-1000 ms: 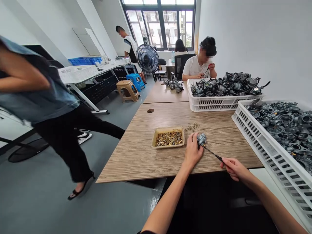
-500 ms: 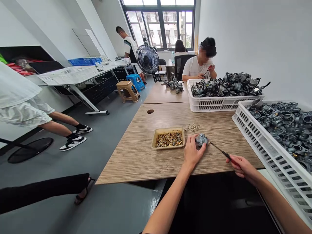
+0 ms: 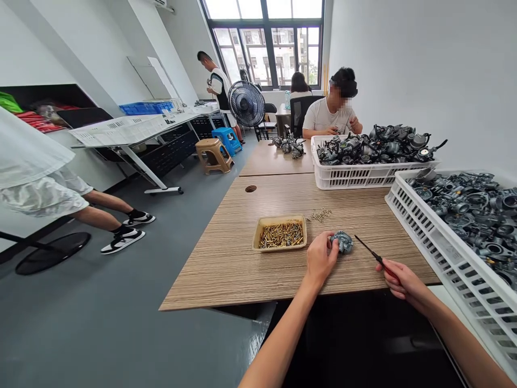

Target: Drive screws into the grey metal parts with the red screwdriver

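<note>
My left hand (image 3: 322, 257) grips a small grey metal carburetor (image 3: 343, 242) just above the wooden table (image 3: 218, 269); its fingers cover the part's left side. My right hand (image 3: 405, 279) is closed around the red and black handle of a screwdriver (image 3: 370, 251). The screwdriver's tip points up and left, a short gap to the right of the carburetor. Left of my left hand stands a shallow beige tray (image 3: 255, 246) full of small brass-coloured parts. Behind the carburetor lies a loose little pile of similar brass pieces (image 3: 321, 215).
White crates of carburetors stand at the right, one near (image 3: 434, 229) and one farther back (image 3: 355, 179). More carburetors (image 3: 289, 145) lie on the far table, where a co-worker (image 3: 329, 116) sits. A fan (image 3: 246, 103) and stools (image 3: 214, 156) stand left of the tables.
The carburetor has turned in my left hand and shifted slightly right. The screwdriver tip has come away from it. A leg in black trousers has left the view at lower left.
</note>
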Demonstrator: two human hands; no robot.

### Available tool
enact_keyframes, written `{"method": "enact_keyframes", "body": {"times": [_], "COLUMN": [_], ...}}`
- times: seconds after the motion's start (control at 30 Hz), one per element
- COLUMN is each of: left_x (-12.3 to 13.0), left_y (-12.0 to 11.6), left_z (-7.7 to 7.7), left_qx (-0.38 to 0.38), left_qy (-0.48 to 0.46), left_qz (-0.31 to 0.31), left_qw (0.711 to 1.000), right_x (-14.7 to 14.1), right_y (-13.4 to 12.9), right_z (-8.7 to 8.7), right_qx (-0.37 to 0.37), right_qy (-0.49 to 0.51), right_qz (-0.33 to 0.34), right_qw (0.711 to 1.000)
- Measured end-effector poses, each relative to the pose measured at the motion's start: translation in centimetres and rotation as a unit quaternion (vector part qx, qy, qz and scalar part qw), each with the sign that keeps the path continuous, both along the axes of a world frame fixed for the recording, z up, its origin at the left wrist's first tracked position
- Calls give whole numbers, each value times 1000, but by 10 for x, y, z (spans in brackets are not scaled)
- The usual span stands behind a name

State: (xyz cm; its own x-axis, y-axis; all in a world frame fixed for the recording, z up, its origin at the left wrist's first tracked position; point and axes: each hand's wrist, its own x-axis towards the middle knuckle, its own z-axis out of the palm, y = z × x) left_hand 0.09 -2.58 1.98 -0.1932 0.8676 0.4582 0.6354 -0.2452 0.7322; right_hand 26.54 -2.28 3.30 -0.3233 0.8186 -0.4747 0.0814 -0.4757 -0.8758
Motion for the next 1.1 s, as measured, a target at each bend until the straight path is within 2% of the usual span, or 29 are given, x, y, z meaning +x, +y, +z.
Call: {"method": "enact_keyframes", "body": {"times": [0.13,0.23,0.37,0.47,0.53,0.63,0.83,1.1], "left_x": [0,-10,-38,-56,-61,-59,-49,-50], "left_y": [-1,3,28,55,70,85,95,95], "left_z": [7,28,64,77,77,69,62,55], "left_qx": [33,35,-32,-126,-213,-253,-269,-276], "left_qy": [42,135,262,358,431,449,448,443], "left_qz": [-11,-24,-2,23,12,10,10,-6], "left_qw": [999,990,965,925,877,857,853,853], "right_x": [-1,-2,-1,-1,-1,-2,-3,-3], "right_y": [0,0,1,2,3,2,0,2], "right_z": [1,1,-4,-7,-8,-7,-2,-9], "right_qx": [2,5,3,3,8,17,28,36], "right_qy": [1,3,11,18,23,25,25,28], "right_qz": [3,3,8,11,10,10,12,13], "right_qw": [1000,1000,1000,1000,1000,999,999,999]}}
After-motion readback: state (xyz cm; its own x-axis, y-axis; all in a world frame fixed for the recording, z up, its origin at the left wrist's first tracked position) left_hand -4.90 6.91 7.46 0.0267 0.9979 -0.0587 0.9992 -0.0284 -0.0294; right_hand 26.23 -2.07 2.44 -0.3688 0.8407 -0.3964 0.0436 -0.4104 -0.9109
